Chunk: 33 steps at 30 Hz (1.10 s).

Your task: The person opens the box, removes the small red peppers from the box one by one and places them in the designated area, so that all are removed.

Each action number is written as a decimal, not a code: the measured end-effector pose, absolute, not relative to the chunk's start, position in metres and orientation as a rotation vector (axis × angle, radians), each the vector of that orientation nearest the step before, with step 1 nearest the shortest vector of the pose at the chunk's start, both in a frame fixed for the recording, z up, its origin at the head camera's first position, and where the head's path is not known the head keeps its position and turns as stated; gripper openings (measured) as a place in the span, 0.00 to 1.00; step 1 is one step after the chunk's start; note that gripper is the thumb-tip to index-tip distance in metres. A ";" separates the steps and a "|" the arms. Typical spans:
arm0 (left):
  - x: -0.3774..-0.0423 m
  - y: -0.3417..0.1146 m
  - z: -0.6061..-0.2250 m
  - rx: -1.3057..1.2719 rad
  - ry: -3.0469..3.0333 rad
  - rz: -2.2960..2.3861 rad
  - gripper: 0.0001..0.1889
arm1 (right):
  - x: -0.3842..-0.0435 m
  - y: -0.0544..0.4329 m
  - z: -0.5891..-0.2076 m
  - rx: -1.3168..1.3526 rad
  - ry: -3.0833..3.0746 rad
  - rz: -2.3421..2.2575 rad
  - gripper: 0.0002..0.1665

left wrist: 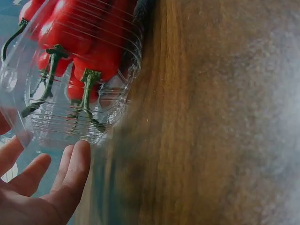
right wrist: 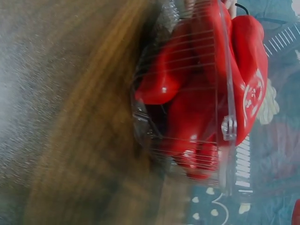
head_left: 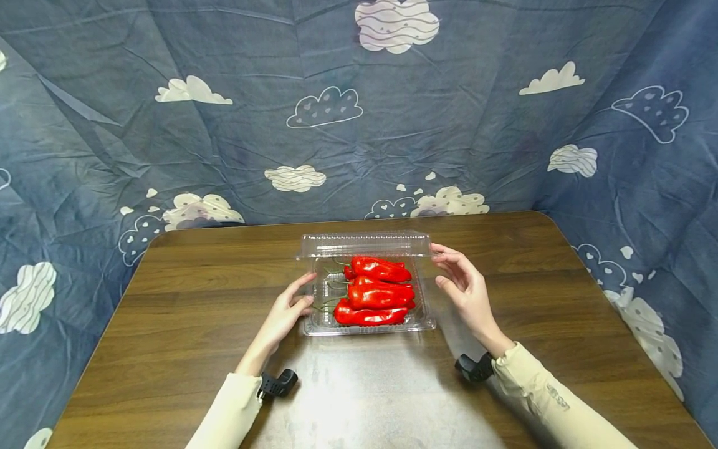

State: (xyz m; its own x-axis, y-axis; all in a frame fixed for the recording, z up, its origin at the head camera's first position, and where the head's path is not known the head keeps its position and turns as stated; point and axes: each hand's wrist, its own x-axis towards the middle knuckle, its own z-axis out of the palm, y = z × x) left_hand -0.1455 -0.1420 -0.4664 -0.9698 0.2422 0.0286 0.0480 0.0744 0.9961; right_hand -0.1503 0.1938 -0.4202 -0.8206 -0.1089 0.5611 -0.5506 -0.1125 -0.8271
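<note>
A clear plastic clamshell box (head_left: 370, 330) lies on the table with its hinged lid (head_left: 364, 245) raised at the far side. Several glossy red peppers (head_left: 381, 296) fill it, their green stems toward the left. My left hand (head_left: 283, 315) is at the box's left side, fingers loosely extended. In the left wrist view its fingertips (left wrist: 80, 150) are right at the clear wall below the stems. My right hand (head_left: 468, 293) is at the lid's right end, fingertips at the lid's edge and thumb held apart. The right wrist view shows the peppers' blunt ends through the wall.
A brown wood-grain table (head_left: 196, 299) bears the box near its middle, with a bright glare in front. Behind and beside it hangs a blue cloth (head_left: 252, 143) printed with clouds. Each wrist carries a black camera (head_left: 278, 382).
</note>
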 end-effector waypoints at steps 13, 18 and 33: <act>-0.140 -0.147 -0.469 0.259 2.146 2.053 0.27 | -0.161 0.189 -0.413 0.750 -1.953 1.924 0.25; -0.136 -0.153 -0.469 0.236 2.142 2.055 0.28 | -0.164 0.184 -0.412 0.765 -1.992 1.893 0.27; -0.123 -0.169 -0.465 0.150 2.114 2.078 0.29 | -0.186 0.167 -0.401 0.826 -2.046 1.864 0.28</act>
State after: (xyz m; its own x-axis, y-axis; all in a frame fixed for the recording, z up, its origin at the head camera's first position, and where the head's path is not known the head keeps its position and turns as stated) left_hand -0.1232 -0.1690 -0.4650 -0.9799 0.1923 -0.0527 -0.0494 0.0220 0.9985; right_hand -0.1861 0.1672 -0.4014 -0.8071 -0.2370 0.5408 -0.5605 0.0194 -0.8279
